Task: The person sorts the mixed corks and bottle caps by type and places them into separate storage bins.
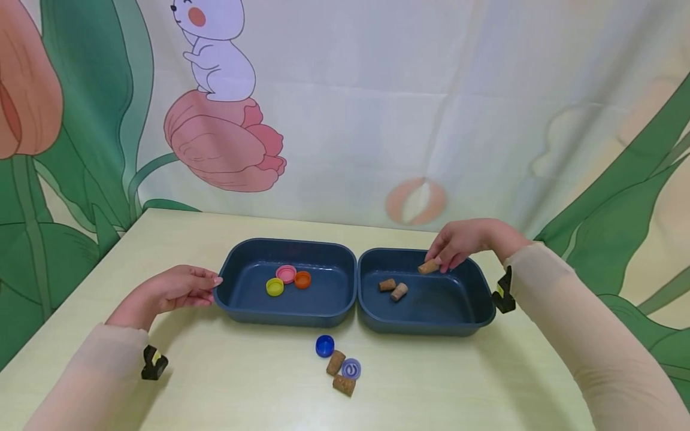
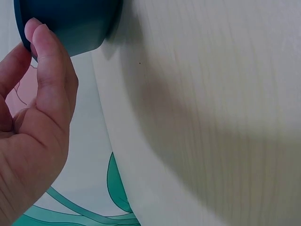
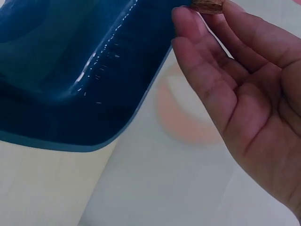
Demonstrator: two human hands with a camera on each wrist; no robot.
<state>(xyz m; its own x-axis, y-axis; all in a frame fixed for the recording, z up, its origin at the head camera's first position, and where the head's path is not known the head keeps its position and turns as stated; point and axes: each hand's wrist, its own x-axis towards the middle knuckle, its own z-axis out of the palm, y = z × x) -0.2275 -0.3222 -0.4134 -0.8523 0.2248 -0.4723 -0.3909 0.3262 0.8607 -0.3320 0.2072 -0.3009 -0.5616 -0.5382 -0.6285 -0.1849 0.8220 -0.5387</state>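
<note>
My right hand point(image 1: 458, 242) pinches a cork point(image 1: 429, 267) between thumb and fingertips, over the back of the right dark blue bin point(image 1: 426, 328). In the right wrist view the cork point(image 3: 208, 6) shows at the top edge, between the fingertips. Two more corks point(image 1: 387, 285) lie together on that bin's floor. At the far left, my left hand point(image 1: 180, 288) grips the rim of the left dark blue bin point(image 1: 286, 319) at its left end. Inside this bin sit a pink cap point(image 1: 286, 274), a yellow cap point(image 1: 275, 287) and an orange cap point(image 1: 303, 279).
On the pale wooden table point(image 1: 242, 377), in front of the bins, lie a blue cap point(image 1: 324, 346), a lilac cap point(image 1: 351, 369), one cork point(image 1: 336, 362) and another cork point(image 1: 344, 385). The bins stand side by side. A printed curtain point(image 1: 345, 131) hangs behind the table.
</note>
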